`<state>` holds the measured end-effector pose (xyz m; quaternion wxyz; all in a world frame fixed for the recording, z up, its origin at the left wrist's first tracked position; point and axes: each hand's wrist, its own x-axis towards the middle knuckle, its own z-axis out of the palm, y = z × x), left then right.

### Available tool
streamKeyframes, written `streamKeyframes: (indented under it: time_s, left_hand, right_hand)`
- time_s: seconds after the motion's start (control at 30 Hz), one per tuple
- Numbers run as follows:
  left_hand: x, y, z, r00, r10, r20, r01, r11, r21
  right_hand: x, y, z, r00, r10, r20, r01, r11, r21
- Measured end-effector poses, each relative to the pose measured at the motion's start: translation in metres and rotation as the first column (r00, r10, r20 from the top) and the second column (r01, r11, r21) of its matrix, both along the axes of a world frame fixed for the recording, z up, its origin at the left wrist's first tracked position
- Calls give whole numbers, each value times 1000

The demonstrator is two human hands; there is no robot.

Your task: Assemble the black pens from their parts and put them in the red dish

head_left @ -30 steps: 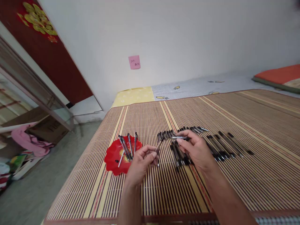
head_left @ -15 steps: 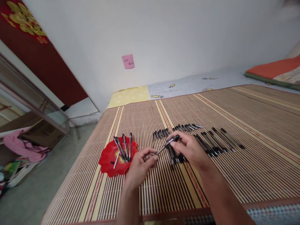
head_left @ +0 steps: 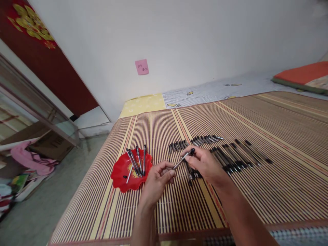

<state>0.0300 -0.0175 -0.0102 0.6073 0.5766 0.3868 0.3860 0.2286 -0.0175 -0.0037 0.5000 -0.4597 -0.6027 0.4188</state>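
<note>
A black-capped pen [head_left: 180, 163] slants up to the right between my two hands. My left hand [head_left: 159, 178] pinches its lower end. Fingers of my right hand [head_left: 204, 163] close round the upper end, by the black cap. Left of my hands lies a red scalloped plate [head_left: 116, 172] holding several capped pens [head_left: 138, 160], a thin white stick [head_left: 129, 174] and a small black piece [head_left: 125, 176]. Behind my right hand runs a row of black caps [head_left: 179, 145]. Several pen barrels [head_left: 237, 155] lie side by side to its right, and more are partly hidden beneath it.
Everything lies on a striped bamboo mat [head_left: 153, 136] on a bed. A pink note [head_left: 141, 67] sticks to the white wall. At the left a cardboard box [head_left: 52, 147] and pink cloth [head_left: 33, 157] are on the floor side. Folded orange bedding [head_left: 302, 73] lies far right.
The whole view has shifted slightly, moving the scene a little to the right. Both hands keep their hold on the pen, with the right hand slightly closer to the left.
</note>
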Motion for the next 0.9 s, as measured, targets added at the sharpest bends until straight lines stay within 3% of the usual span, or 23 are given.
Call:
streamKeyframes:
  time_s: [0.17, 0.27, 0.4, 0.5, 0.63, 0.8, 0.9]
  left_hand:
    - [4, 0, 5, 996, 23, 88, -21, 999, -26]
    - [-16, 6, 4, 966, 243, 86, -242, 970, -22]
    - [-68, 18, -6, 776, 626, 78, -628, 778, -3]
    - [-101, 26, -16, 652, 758, -15, -752, 648, 120]
    - [-119, 34, -27, 528, 809, -258, -745, 588, 316]
    - [-119, 40, -34, 387, 806, -447, -663, 581, 472]
    - [-118, 40, -35, 340, 793, -506, -620, 593, 514]
  right_hand:
    - [-4, 1, 1, 998, 24, -58, -27, 999, -41]
    - [-7, 2, -2, 997, 11, -82, -17, 996, -82]
    - [-4, 5, -8, 997, -74, 9, 74, 987, -145]
    - [-2, 7, -11, 995, -81, 49, 88, 983, -159]
    - [-1, 6, -9, 993, -83, 88, 96, 981, -167]
    - [2, 6, -7, 993, -95, 65, 104, 982, -155]
    - [5, 6, -6, 993, -103, 54, 110, 983, -145]
